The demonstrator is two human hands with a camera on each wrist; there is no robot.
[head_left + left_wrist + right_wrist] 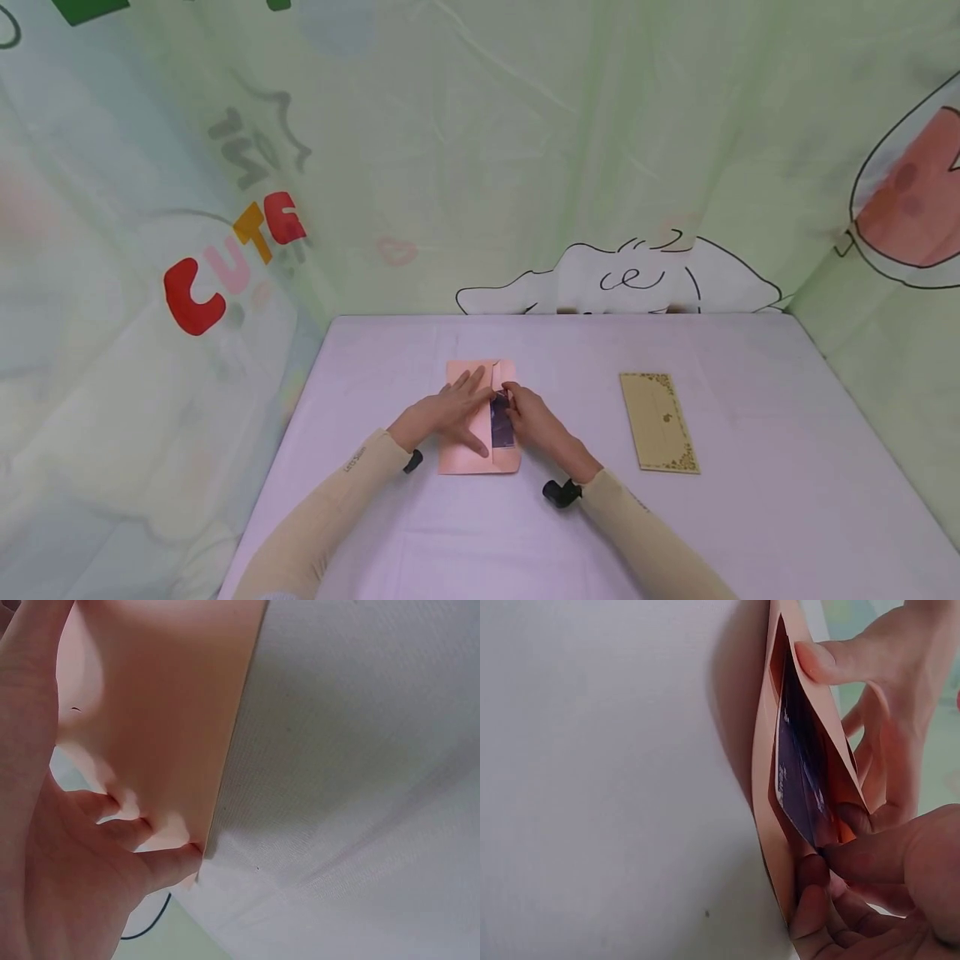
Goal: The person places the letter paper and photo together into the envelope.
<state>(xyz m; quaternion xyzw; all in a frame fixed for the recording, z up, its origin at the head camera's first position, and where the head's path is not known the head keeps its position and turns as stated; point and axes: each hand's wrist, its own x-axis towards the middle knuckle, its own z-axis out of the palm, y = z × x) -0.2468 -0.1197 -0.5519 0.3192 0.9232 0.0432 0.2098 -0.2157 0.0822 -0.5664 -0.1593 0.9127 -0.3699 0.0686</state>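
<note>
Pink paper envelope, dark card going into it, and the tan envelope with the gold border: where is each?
Pink paper envelope (468, 458), head view, its bare lower left corner.
Dark purple card (799, 769), right wrist view, its face inside the envelope's mouth.
Tan gold-bordered envelope (658, 421), head view, its middle.

two hands, left hand (442, 410) and right hand (536, 423), one pink envelope (468, 458), one dark card (501, 421), one yellow envelope (658, 422) toward the table's (787, 467) right edge, one table

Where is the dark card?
In the head view, the dark purple card sits half inside the pink paper envelope at table centre, pinched by the right hand.
</note>
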